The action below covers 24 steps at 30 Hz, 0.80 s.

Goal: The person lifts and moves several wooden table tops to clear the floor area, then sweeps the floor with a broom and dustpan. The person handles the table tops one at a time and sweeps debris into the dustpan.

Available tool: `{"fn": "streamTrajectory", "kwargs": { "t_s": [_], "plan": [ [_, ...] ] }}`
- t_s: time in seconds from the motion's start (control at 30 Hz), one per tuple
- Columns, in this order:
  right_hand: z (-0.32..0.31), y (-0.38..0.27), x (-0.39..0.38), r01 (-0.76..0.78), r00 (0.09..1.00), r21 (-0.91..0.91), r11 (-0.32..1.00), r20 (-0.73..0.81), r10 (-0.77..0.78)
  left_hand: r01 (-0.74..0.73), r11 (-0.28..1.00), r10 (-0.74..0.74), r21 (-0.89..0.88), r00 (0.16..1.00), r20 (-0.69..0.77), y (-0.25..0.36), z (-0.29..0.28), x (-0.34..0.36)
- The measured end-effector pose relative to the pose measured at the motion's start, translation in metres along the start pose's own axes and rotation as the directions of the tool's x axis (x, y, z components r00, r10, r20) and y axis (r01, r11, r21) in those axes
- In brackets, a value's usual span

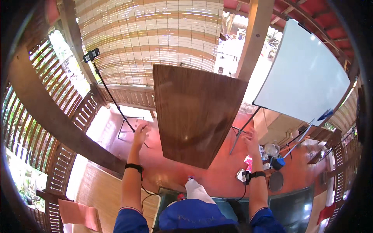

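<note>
Head view gives me, largest first, a red floor (155, 174) running under everything, with a slatted blind (151, 39) hung across the far side. Ahead of me stands a brown wood-grain panel (194, 112), centred between my two hands and touching neither. Right of it, a whiteboard (305, 77) leans on a stand. Left of it, a black tripod (110, 90) carries a phone (91, 55) at its top. My left hand (141, 136) is raised near the panel's left edge, fingers loosely bent; a dark fleck shows there, and I cannot tell whether they grip anything. My right hand (251, 140) is up beyond the right edge, fingers parted, released and bare. Smallest are the black straps (134, 167) around both wrists.
</note>
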State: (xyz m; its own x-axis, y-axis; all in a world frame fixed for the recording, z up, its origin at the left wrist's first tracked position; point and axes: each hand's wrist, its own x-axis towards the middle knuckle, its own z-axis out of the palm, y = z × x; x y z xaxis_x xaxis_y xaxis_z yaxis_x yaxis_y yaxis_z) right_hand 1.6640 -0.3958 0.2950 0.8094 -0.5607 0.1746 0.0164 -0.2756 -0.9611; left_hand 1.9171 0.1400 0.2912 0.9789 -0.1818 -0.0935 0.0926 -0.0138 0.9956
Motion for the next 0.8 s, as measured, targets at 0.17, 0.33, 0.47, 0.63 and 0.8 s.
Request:
{"fn": "streamTrajectory", "kwargs": {
  "t_s": [0.17,0.33,0.47,0.63,0.8],
  "plan": [
    [0.034,-0.038,0.094,0.045,0.994,0.017,0.999,-0.102,-0.043,-0.112,0.991,0.114,0.069,0.993,-0.026,0.037,0.005,0.106],
    [0.055,-0.044,0.17,0.112,0.974,-0.076,0.991,-0.191,-0.124,-0.225,0.964,0.233,0.14,0.972,-0.039,0.049,0.024,0.193],
    [0.071,-0.015,0.198,0.245,0.958,0.112,0.963,-0.182,-0.222,-0.376,0.914,0.379,0.151,0.925,0.008,0.04,0.031,0.25],
    [0.079,0.0,0.208,0.225,0.955,0.114,0.968,-0.225,-0.196,-0.38,0.922,0.377,0.082,0.925,0.046,0.035,0.043,0.286],
    [0.088,-0.012,0.214,0.208,0.941,0.133,0.969,-0.299,-0.161,-0.344,0.938,0.338,0.045,0.936,0.101,0.048,0.046,0.309]
  ]
}}
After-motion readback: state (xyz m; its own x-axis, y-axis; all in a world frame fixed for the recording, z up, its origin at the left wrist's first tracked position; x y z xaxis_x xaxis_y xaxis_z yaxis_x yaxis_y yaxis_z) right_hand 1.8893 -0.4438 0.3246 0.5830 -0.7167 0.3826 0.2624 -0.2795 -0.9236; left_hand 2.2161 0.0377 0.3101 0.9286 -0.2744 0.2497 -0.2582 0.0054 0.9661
